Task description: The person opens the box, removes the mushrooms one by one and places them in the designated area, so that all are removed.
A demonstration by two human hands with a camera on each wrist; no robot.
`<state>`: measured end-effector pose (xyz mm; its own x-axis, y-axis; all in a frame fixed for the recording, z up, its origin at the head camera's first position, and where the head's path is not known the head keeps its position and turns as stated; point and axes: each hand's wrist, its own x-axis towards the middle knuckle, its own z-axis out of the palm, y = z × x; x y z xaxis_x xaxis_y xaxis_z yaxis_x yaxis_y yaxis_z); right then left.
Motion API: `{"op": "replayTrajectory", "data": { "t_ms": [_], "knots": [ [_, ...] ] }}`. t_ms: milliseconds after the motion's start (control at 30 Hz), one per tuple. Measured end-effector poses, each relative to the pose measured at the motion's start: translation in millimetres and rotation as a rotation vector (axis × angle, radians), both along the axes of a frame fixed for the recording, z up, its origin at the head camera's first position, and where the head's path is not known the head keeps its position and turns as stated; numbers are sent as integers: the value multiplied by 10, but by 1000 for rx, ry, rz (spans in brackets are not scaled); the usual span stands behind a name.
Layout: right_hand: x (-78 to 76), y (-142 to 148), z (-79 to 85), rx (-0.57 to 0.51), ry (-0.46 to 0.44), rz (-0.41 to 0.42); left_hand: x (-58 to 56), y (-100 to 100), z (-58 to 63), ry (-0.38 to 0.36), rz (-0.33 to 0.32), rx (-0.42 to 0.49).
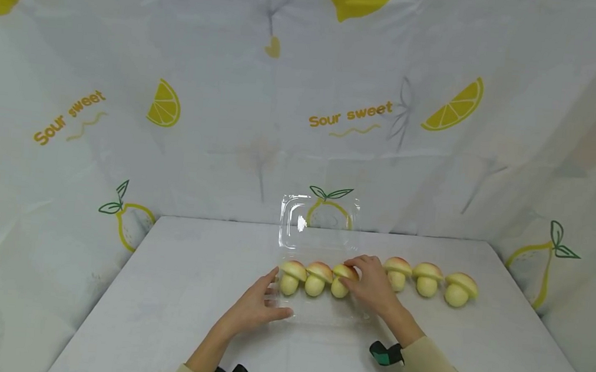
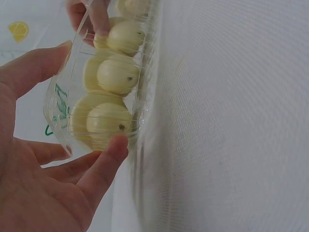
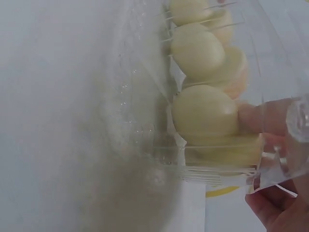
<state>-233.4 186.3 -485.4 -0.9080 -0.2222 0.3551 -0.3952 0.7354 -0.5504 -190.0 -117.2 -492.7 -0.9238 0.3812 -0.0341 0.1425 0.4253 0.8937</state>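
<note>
Three pale yellow, mushroom-shaped pieces (image 1: 314, 286) are sitting in a row inside a clear plastic container (image 1: 313, 315) in the head view, their stems facing the person. The container is resting on a white table (image 1: 160, 298), and its lid (image 1: 295, 206) is standing open at the far side. The right hand (image 1: 376, 284) is pinching the rightmost piece (image 1: 340, 288) of the row between thumb and fingers. The left hand (image 1: 254, 307) is holding the container's left end, its thumb lying along the near edge. Three more mushroom-shaped pieces (image 1: 427, 280) are lying on the table just to the right of the right hand, and a lemon-printed backdrop (image 1: 219, 114) is hanging behind.

In the left wrist view, the left thumb is touching the container's rim while the other fingers are bending around its end, close to the nearest piece. Dark spots are showing on the stem ends through the clear wall.

In the right wrist view, the right fingers are grasping the nearest piece by its cap, inside the container, and the clear plastic is partly covering the hand.
</note>
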Motion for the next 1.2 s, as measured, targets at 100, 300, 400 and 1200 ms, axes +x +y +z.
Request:
{"op": "replayTrajectory", "data": {
  "t_ms": [100, 300, 400, 1200],
  "knots": [
    [14, 14, 28, -25, 13, 10, -2, 0, -7, -4, 2, 1],
    [60, 59, 105, -93, 2, 34, 1, 3, -8, -1, 2, 0],
    [86, 72, 141, -132, -15, 36, 1, 4, -12, 2, 1, -4],
    [324, 367, 454, -220, 2, 83, -5, 10, -17, 31, -9, 6]
  ]
}}
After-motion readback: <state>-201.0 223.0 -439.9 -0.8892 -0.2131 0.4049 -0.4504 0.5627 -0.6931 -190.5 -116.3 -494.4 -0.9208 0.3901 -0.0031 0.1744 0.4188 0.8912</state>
